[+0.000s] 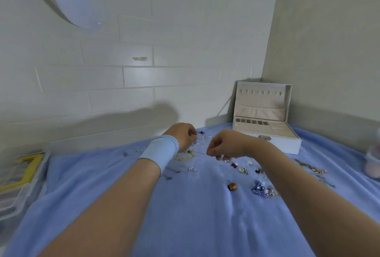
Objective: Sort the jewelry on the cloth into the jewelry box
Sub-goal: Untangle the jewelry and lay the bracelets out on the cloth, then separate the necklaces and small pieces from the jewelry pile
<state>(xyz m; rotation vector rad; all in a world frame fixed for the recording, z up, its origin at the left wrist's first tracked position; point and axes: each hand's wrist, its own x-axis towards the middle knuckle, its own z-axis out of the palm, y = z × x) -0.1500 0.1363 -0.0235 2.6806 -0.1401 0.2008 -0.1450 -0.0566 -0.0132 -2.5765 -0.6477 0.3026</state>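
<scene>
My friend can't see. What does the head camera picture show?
The left hand and right hand, fingers curled, meet at a thin silver hoop among small jewelry scattered on a blue cloth. An open cream jewelry box sits far right, near the wall corner.

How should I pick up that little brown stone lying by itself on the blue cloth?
Pinch the brown stone across its rounded sides with thumb and finger, coming straight down from above. It lies alone on the blue cloth, bare cloth all round it, so nothing blocks you; the blue bead cluster sits apart to its right.
</scene>
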